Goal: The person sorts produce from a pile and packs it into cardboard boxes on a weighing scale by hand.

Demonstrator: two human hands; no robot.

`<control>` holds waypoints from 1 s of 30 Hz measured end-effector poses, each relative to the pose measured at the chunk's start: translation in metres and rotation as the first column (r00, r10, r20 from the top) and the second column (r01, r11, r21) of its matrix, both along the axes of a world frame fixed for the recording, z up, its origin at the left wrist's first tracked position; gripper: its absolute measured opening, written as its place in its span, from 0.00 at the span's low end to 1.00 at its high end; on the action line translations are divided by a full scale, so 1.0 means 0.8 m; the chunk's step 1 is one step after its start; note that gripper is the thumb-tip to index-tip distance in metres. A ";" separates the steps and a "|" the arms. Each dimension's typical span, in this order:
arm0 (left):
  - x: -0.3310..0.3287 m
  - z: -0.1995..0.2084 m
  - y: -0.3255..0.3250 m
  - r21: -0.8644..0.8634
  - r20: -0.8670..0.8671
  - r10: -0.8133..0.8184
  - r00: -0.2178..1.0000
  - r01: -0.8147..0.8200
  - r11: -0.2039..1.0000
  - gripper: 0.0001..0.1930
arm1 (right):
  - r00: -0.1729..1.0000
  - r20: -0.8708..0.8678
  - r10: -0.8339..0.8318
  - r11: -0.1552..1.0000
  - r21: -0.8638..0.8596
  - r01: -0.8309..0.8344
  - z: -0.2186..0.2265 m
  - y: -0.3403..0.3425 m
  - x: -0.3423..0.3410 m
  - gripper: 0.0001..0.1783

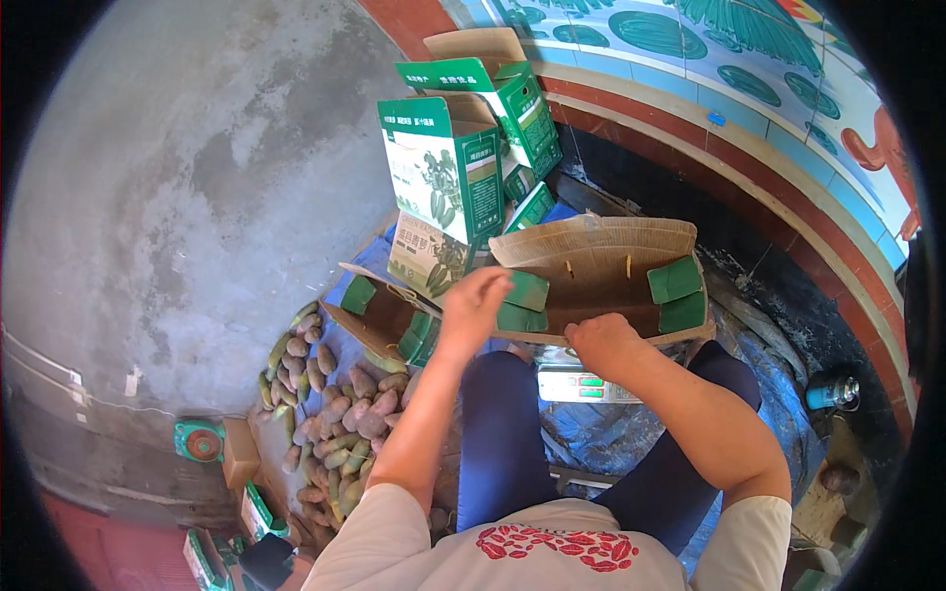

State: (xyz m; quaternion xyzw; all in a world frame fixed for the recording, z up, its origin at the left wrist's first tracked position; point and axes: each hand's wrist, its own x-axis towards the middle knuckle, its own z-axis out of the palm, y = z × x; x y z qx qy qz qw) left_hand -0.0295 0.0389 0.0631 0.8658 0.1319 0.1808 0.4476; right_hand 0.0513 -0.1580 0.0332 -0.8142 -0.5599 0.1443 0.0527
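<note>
An opened cardboard box (611, 266) stands before me, its brown inside showing and its green side flaps folded inward. Below its near side, between my knees, a white weighing scale (581, 386) with a lit green display peeks out. Over the near rim curl the fingers of my right hand (606, 345), gripping the box. My left hand (475, 305) is at the box's left end, fingers partly stretched beside the green flap (522, 298); whether they touch it I cannot tell. I can't see any contents in the box, and its bottom is partly hidden.
Left of the box sits another opened carton (379, 320). Behind it, green-and-white cartons (439, 172) are stacked near the tiled wall (690, 89). A heap of reddish and green root vegetables (345, 419) covers the floor at left. A blue bottle-like object (833, 394) is at right.
</note>
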 end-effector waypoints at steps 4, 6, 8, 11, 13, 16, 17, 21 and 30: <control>-0.061 -0.037 0.035 -0.047 0.030 0.237 0.971 -0.235 0.971 0.08 | 1.000 -0.008 0.007 1.000 0.004 -0.007 0.005 0.000 -0.002 0.09; -0.098 -0.077 0.055 -0.009 -0.027 0.272 0.962 -0.272 0.962 0.08 | 1.000 -0.006 0.012 1.000 0.001 -0.012 0.004 0.001 -0.002 0.09; -0.133 -0.111 0.061 0.128 -0.148 0.307 0.940 -0.290 0.948 0.08 | 1.000 -0.007 0.008 1.000 -0.008 -0.009 0.002 0.001 -0.001 0.09; -0.203 -0.200 0.078 0.296 -0.282 0.375 0.883 -0.292 0.910 0.10 | 1.000 0.015 0.005 1.000 -0.008 -0.005 0.007 0.003 -0.003 0.09; -0.245 -0.250 0.083 0.396 -0.524 0.401 0.752 -0.201 0.896 0.13 | 0.999 0.033 0.001 1.000 0.015 -0.001 0.004 0.003 -0.001 0.08; -0.286 -0.291 0.067 0.269 -0.580 0.352 0.735 -0.235 0.934 0.16 | 0.999 0.033 -0.014 1.000 0.021 0.013 -0.004 -0.001 0.001 0.08; -0.301 -0.312 0.071 0.253 -0.724 0.297 0.622 -0.161 0.954 0.17 | 0.999 0.035 -0.009 1.000 0.014 0.009 -0.005 -0.002 0.001 0.08; -0.406 -0.464 0.087 0.234 -0.835 0.323 0.446 -0.243 0.941 0.22 | 0.998 0.061 0.018 0.998 0.054 -0.022 0.002 0.007 -0.001 0.08; -0.448 -0.493 0.032 0.110 -0.915 0.173 0.364 -0.188 0.976 0.26 | 0.995 0.100 0.006 0.999 0.044 -0.010 -0.005 0.000 0.000 0.06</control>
